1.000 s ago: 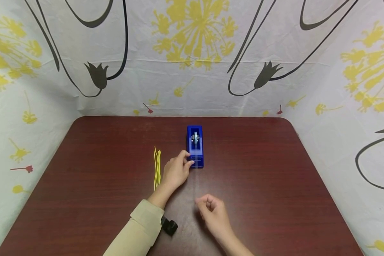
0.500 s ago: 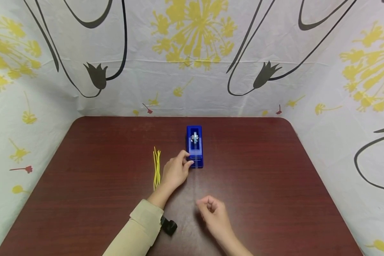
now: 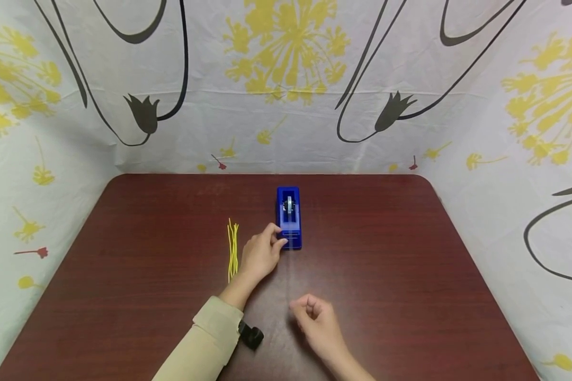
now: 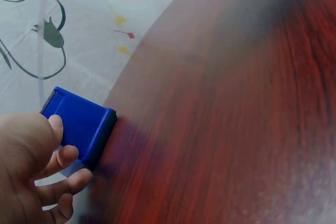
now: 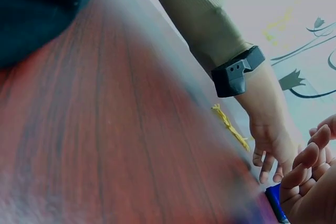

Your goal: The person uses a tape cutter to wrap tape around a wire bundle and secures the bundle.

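A blue tape dispenser (image 3: 293,225) with a small roll of clear tape (image 3: 289,205) stands toward the back of the table. My left hand (image 3: 259,254) grips its front left side; in the left wrist view, thumb and fingers lie against the blue body (image 4: 84,124) near the toothed cutter. From the dispenser a strip of clear tape (image 3: 289,272) stretches toward me, faint against the wood. Its near end is at my right hand (image 3: 316,320), whose thumb and forefinger pinch it. The right wrist view shows those fingers curled, partly cut off at the edge.
Several thin yellow strings (image 3: 233,248) lie in a bundle left of the dispenser, beside the left wrist. A black wrist camera (image 3: 251,336) sits on the left forearm. A patterned white cloth (image 3: 286,132) surrounds the dark red table (image 3: 386,264).
Both hands hold nearly the same pose, with the tape still stretched between dispenser and right hand. The right hand has come very slightly nearer to me. The head view has shifted a little.
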A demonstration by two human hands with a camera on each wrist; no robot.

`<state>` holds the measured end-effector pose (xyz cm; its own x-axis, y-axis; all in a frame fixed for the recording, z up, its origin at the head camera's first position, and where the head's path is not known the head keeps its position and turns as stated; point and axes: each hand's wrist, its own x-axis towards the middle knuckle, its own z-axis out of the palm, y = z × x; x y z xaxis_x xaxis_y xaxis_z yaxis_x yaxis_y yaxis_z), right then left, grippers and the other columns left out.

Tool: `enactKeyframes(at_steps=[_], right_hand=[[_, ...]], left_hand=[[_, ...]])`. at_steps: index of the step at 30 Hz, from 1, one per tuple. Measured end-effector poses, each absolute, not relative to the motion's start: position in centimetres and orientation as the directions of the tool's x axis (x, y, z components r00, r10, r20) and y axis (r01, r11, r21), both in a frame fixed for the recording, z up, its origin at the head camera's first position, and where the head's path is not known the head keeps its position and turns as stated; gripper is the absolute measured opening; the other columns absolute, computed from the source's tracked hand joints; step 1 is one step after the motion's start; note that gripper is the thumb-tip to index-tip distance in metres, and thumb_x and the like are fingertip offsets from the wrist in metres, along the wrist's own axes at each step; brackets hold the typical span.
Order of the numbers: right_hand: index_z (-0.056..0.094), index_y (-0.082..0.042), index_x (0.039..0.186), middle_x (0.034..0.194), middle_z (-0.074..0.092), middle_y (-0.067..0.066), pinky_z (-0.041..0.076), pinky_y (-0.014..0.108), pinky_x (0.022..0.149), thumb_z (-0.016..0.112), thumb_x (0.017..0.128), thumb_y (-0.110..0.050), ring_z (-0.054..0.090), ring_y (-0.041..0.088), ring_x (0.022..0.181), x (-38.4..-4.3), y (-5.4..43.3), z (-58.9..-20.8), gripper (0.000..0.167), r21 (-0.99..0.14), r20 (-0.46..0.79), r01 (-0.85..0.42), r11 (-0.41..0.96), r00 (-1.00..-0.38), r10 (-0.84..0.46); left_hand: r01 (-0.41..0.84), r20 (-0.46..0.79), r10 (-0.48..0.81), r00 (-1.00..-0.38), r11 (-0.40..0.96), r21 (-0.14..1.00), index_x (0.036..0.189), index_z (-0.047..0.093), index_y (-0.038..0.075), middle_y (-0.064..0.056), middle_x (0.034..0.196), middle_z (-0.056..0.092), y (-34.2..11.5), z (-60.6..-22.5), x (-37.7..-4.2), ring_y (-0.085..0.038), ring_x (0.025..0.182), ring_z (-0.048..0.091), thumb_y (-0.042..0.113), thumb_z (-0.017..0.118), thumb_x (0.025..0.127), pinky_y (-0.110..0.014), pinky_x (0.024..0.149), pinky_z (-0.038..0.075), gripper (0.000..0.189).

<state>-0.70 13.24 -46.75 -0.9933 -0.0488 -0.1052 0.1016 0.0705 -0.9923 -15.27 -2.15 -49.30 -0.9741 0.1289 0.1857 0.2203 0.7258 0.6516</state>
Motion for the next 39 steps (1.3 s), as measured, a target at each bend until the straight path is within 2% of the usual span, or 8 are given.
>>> enactKeyframes(at_steps=[4,8,13,19,25,33,36,39], right_hand=[[0.064,0.009,0.080,0.057,0.050,-0.005,0.034,0.018,0.044,0.068,0.094,-0.005,0.043,0.004,0.048,-0.7,13.2,-46.9,0.019,-0.990,-0.122,0.119,0.073,-0.991,-0.049],[0.064,0.008,0.079,0.058,0.049,-0.004,0.034,0.018,0.044,0.069,0.094,-0.005,0.043,0.004,0.048,-0.8,13.1,-46.9,0.020,-0.991,-0.118,0.114,0.068,-0.992,-0.049],[0.064,0.007,0.081,0.058,0.048,-0.004,0.034,0.019,0.043,0.068,0.094,-0.005,0.043,0.005,0.049,-1.0,13.0,-47.2,0.018,-0.993,-0.110,0.108,0.053,-0.993,-0.033],[0.065,0.009,0.083,0.058,0.048,-0.004,0.032,0.019,0.043,0.068,0.094,-0.004,0.043,0.006,0.048,-1.2,12.8,-46.8,0.017,-0.993,-0.115,0.115,0.028,-0.993,-0.020],[0.065,0.010,0.086,0.059,0.050,-0.003,0.035,0.018,0.047,0.068,0.093,-0.004,0.046,0.007,0.051,-1.8,12.8,-46.2,0.016,-0.995,-0.099,0.099,0.030,-0.995,0.009],[0.064,0.011,0.087,0.060,0.050,-0.003,0.039,0.021,0.049,0.067,0.096,-0.007,0.047,0.010,0.052,-2.6,13.1,-46.1,0.020,-0.996,-0.072,0.073,0.049,-0.997,0.025],[0.064,0.011,0.088,0.060,0.050,-0.002,0.039,0.021,0.049,0.067,0.096,-0.007,0.048,0.010,0.052,-2.9,13.2,-45.9,0.020,-0.996,-0.072,0.074,0.054,-0.997,0.031],[0.064,0.012,0.089,0.060,0.050,-0.002,0.039,0.021,0.049,0.067,0.096,-0.008,0.048,0.009,0.052,-3.1,13.3,-45.7,0.021,-0.995,-0.076,0.077,0.055,-0.997,0.036]], left_hand=[[0.228,0.193,0.134,-0.972,0.728,0.647,0.119,0.064,0.015,0.006,0.080,0.070,-2.3,-49.2,-15.1,-0.010,0.063,0.062,0.030,0.068,0.099,-0.032,0.057,0.049,0.026],[0.257,0.200,0.168,-0.965,0.736,0.626,0.129,0.063,0.015,0.008,0.077,0.066,-2.5,-49.4,-14.7,-0.007,0.059,0.055,0.028,0.068,0.099,-0.029,0.055,0.046,0.033],[0.306,0.249,0.192,-0.949,0.747,0.590,0.136,0.059,0.013,0.010,0.077,0.062,-3.3,-49.7,-14.0,-0.004,0.060,0.052,0.024,0.068,0.099,-0.029,0.059,0.045,0.040],[0.308,0.335,0.140,-0.932,0.794,0.524,0.118,0.069,0.015,0.010,0.077,0.059,-5.3,-49.3,-13.0,-0.008,0.064,0.054,0.025,0.072,0.095,-0.031,0.059,0.046,0.026],[0.227,0.338,0.051,-0.940,0.832,0.507,0.105,0.072,0.015,0.006,0.078,0.061,-7.6,-48.8,-12.3,-0.014,0.066,0.059,0.028,0.075,0.093,-0.038,0.060,0.049,0.018],[0.024,0.236,-0.104,-0.966,0.874,0.485,0.100,0.070,0.011,-0.001,0.079,0.061,-9.4,-49.3,-11.2,-0.024,0.064,0.061,0.038,0.074,0.091,-0.045,0.060,0.051,0.029],[-0.037,0.176,-0.133,-0.975,0.886,0.462,0.097,0.070,0.011,-0.003,0.081,0.062,-9.8,-49.3,-10.8,-0.028,0.067,0.062,0.042,0.075,0.089,-0.048,0.061,0.051,0.033],[-0.064,0.126,-0.132,-0.983,0.895,0.441,0.090,0.072,0.013,-0.002,0.080,0.063,-10.0,-49.3,-10.6,-0.029,0.069,0.063,0.041,0.077,0.088,-0.049,0.062,0.052,0.029]])
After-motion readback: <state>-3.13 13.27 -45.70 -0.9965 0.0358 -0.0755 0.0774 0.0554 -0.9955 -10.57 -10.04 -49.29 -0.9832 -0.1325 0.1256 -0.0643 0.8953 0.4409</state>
